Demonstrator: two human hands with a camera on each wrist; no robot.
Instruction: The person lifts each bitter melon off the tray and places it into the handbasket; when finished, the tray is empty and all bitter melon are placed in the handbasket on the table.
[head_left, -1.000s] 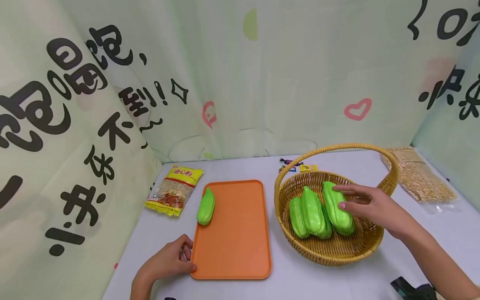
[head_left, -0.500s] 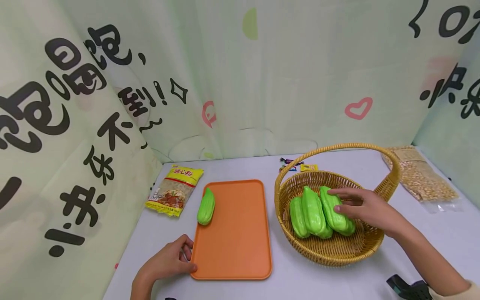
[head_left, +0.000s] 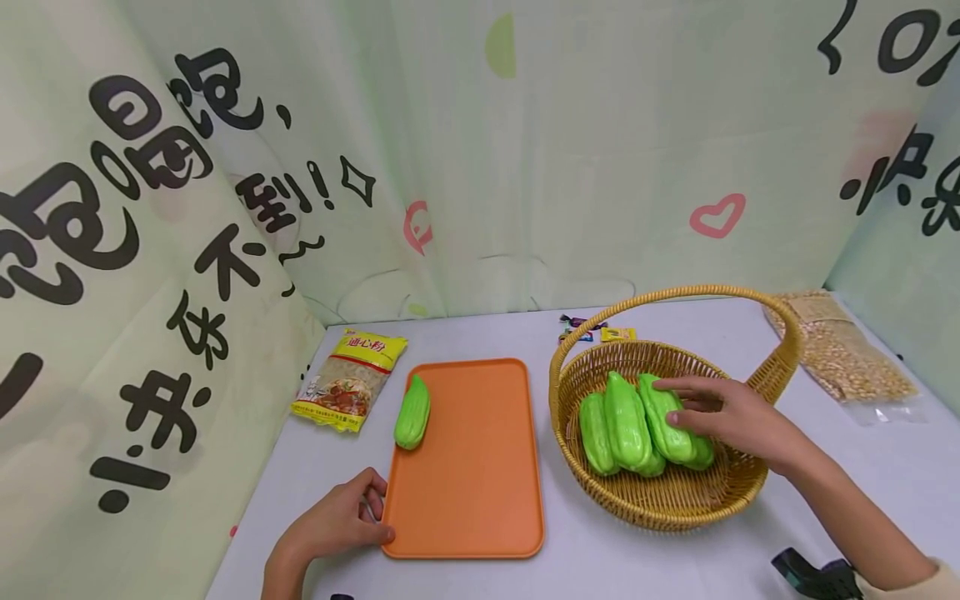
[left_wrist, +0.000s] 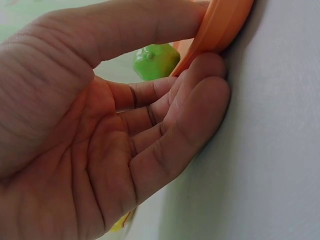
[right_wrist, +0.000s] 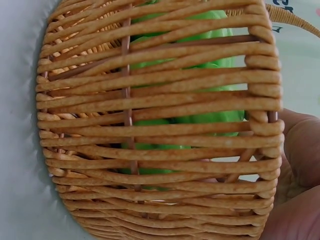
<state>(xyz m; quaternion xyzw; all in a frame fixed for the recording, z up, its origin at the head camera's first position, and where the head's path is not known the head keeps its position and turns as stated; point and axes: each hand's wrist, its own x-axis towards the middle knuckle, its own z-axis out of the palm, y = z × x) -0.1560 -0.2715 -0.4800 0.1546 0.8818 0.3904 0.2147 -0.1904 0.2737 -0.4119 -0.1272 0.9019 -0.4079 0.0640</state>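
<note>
My left hand [head_left: 341, 521] holds the near left corner of an orange tray [head_left: 476, 492], thumb on the rim and fingers against its side. On the tray's left edge lies a green ridged toy gourd [head_left: 412, 414], its end also visible in the left wrist view. To the right stands a wicker basket [head_left: 660, 523] with several similar gourds [head_left: 626, 425] inside. My right hand [head_left: 738, 417] reaches over the basket's right rim and grips the rightmost gourd [head_left: 665, 421] between thumb and fingers. In the right wrist view the woven wall hides most of that grip.
A yellow-topped food packet [head_left: 351, 379] lies left of the tray. Small wrapped candies [head_left: 617, 335] sit behind the basket, whose tall handle [head_left: 697, 292] arches above. At the back right is a clear bag of grain [head_left: 855, 358]. Printed curtains [head_left: 585, 183] enclose the table.
My right hand has shifted slightly left with its gourd, which now lies lower and against the others in the basket. My left hand and the tray have stayed in place.
</note>
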